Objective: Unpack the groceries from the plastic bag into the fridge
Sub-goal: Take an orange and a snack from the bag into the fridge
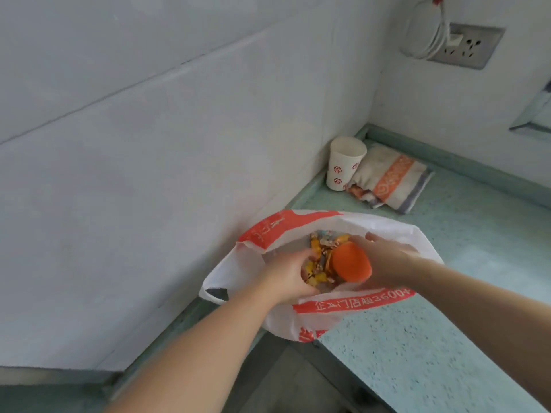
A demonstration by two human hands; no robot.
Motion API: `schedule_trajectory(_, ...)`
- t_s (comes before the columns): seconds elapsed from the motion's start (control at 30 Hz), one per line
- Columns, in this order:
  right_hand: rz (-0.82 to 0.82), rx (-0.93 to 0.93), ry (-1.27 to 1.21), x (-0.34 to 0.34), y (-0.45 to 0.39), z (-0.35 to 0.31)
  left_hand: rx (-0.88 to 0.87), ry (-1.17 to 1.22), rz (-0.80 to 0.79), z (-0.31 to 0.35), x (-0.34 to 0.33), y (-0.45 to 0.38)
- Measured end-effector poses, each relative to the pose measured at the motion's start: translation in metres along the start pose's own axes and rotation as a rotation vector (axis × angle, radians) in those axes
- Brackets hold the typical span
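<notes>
From the head camera, a white plastic bag with orange-red printed bands sits at the near corner of a speckled pale green counter, its mouth spread open toward the viewer and one side close against the grey wall. Both hands are down in the opening. The left hand has its fingers curled around a cluster of small yellow and orange wrapped snacks lying inside the bag. The right hand grips an orange round-topped item, which shows between the two hands just above the snacks; its lower part is hidden, so what kind of item it is cannot be told. Farther back in the counter's corner a white paper cup with red round motifs stands upright, and a folded cloth with an orange stripe lies just beside it, touching or nearly touching the cup. On the wall at the upper right, a socket panel holds a white plug with its cable looped above.
</notes>
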State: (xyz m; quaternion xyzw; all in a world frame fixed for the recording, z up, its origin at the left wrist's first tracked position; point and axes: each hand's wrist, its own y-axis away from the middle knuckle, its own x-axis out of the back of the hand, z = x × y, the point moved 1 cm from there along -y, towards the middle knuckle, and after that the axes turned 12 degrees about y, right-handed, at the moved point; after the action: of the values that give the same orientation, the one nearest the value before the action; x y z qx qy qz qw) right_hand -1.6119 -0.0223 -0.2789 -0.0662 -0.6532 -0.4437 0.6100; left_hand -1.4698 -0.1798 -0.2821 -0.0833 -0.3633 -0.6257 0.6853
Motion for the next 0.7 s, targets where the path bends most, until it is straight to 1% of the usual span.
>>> schedule_trajectory(0.1, -0.067, 0.029, -0.053, -0.016, -0.009, 0.006, -0.031, -0.055, -0.016, 0.001, -0.010, -0.014)
schedule_trajectory(0.2, -0.069, 0.101, -0.023, -0.022, -0.014, 0.006, -0.009, -0.056, -0.058, -0.004, -0.021, -0.030)
schedule_trajectory(0.27, -0.038, 0.099, -0.056, -0.018, -0.017, 0.006, -0.036, -0.058, -0.017, -0.003, -0.022, -0.037)
schedule_trajectory(0.37, 0.119, 0.161, -0.102, -0.010, -0.020, 0.001, -0.090, -0.160, 0.068, 0.002, -0.019, -0.049)
schedule_trajectory(0.43, 0.115, 0.177, -0.175, -0.007, -0.023, -0.001, -0.068, -0.211, 0.060, 0.007, -0.019, -0.056)
schedule_trajectory(0.5, 0.064, 0.125, -0.224, -0.002, -0.025, 0.003, -0.018, -0.199, 0.010, 0.009, -0.019, -0.063)
schedule_trajectory(0.57, 0.094, 0.097, -0.103, 0.008, -0.030, 0.014, 0.018, -0.133, -0.009, 0.011, -0.019, -0.072)
schedule_trajectory(0.63, 0.114, 0.083, 0.022, 0.016, -0.036, 0.026, 0.019, -0.078, 0.044, 0.015, -0.020, -0.084)
schedule_trajectory(0.7, 0.059, 0.088, 0.060, 0.017, -0.043, 0.033, 0.008, -0.107, 0.080, 0.022, -0.021, -0.094)
